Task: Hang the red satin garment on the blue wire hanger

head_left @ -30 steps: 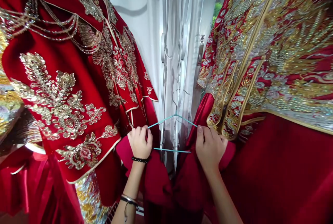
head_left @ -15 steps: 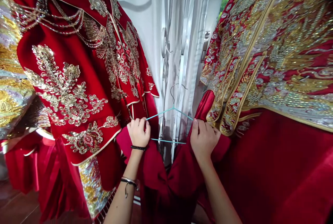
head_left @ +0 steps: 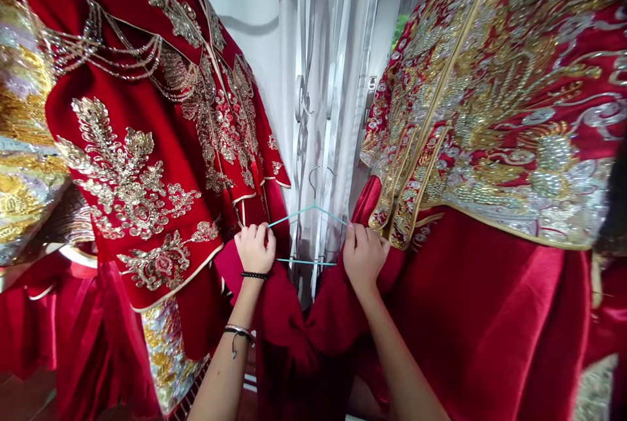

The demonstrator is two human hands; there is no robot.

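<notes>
My left hand [head_left: 255,248] is clenched, its fingers curled tight around the left end of a teal wire hanger [head_left: 306,262], with red satin cloth [head_left: 294,336] bunched under the grip. A black bead bracelet [head_left: 253,275] sits at that wrist, and thin bangles [head_left: 238,331] lie further down the forearm.

My right hand [head_left: 363,254] is closed the same way on the hanger's right end, pinching the cloth against the wire. The hanger spans the gap between my fists, hook upward, and the cloth falls in heavy folds beneath both.

Just behind the hanger hangs a sheer white curtain [head_left: 337,81]. To the left of my left hand hangs a red jacket with gold sequin embroidery [head_left: 147,166]. To the right of my right hand hangs a second red jacket, densely worked in gold and silver [head_left: 490,114].
</notes>
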